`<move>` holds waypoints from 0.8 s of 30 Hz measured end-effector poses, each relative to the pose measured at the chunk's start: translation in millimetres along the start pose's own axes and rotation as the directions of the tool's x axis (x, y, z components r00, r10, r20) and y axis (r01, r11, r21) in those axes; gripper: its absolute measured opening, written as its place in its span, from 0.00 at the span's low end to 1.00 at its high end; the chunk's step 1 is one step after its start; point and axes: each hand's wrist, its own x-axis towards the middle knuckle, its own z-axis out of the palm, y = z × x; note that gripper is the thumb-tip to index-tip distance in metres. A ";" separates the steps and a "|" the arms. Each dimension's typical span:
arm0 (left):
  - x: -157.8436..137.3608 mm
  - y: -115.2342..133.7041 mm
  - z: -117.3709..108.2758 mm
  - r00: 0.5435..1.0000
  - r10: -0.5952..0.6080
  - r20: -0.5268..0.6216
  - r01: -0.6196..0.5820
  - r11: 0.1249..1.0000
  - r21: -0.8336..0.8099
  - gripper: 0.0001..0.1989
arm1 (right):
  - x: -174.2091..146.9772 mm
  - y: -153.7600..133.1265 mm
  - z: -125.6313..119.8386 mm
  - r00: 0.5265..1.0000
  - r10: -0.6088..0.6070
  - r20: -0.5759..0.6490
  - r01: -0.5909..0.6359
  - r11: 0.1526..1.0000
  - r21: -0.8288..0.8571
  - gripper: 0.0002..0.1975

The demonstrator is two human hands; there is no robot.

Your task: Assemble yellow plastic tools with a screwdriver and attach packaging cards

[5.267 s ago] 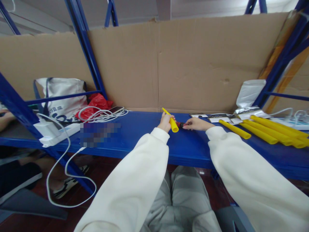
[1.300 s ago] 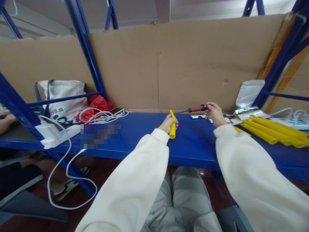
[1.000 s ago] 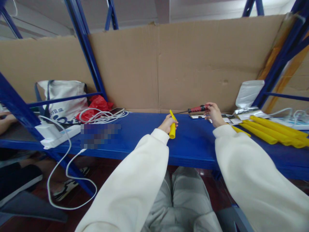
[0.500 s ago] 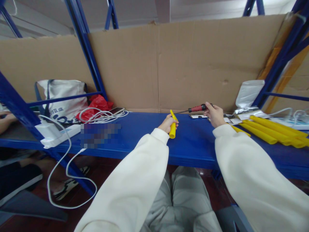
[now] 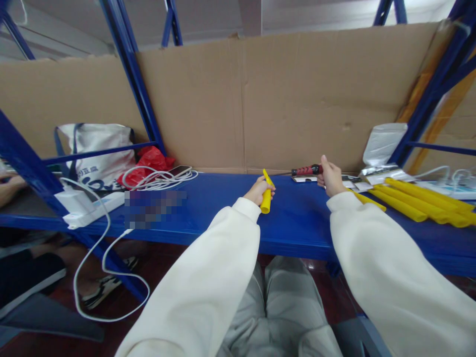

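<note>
Several yellow tubes (image 5: 416, 201) right of right hand (image 5: 330, 177); cables (image 5: 158, 177) left.

The left hand (image 5: 256, 190) closes on a plain yellow tube (image 5: 266, 197). The screwdriver (image 5: 305, 170) in the right hand (image 5: 330, 176) has a red handle with black parts. The shelf (image 5: 223, 208) is deep blue. At 3 o'clock lie more yellow tubes (image 5: 416, 201). At 9 o'clock are a white bag (image 5: 98, 151) with blue print, a red plastic bag (image 5: 148, 157) and white cables (image 5: 159, 177). The cardboard (image 5: 297, 99) behind is brown, and both sleeves (image 5: 208, 282) are cream.
</note>
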 end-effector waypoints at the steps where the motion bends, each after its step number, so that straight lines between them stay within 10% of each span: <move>1: -0.3 0.2 0.2 1.000 -0.002 0.004 0.002 1.000 0.002 0.34 | -0.3 -0.2 0.3 1.000 -0.007 -0.024 0.007 1.000 -0.011 0.22; 24: -0.8 0.7 -0.3 1.000 0.000 -0.009 0.000 1.000 0.018 0.35 | 11.9 9.9 -2.4 0.994 -0.103 -0.039 0.103 0.994 -0.022 0.17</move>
